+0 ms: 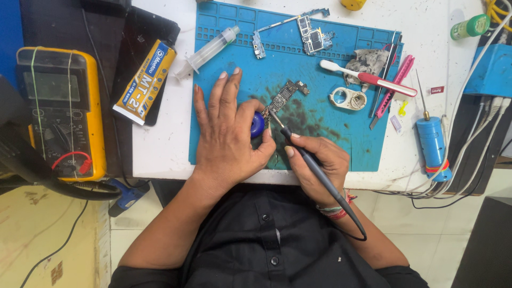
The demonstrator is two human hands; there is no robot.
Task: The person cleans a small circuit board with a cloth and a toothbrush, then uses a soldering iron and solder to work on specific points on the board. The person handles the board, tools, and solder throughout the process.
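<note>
Green-brown circuit board (282,97) lies on the blue mat (341,149), pinned by the left hand (226,133) beside a small blue pot (257,124). Right hand (317,160) grips the soldering iron (304,154), tip on board; a slip could bridge pads.

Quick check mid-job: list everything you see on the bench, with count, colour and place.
Work mat: 1, blue, centre.
Small circuit board: 1, dark, mat centre.
Larger circuit board: 1, mat top.
Soldering iron: 1, dark, tip at small board.
Blue round item: 1, under left fingers.
Syringe: 1, clear, mat's upper left.
Tube: 1, yellow, left.
Multimeter: 1, yellow, far left.
Toothbrush: 1, red-white, right.
Left hand: on mat.
Right hand: holds iron.
</note>
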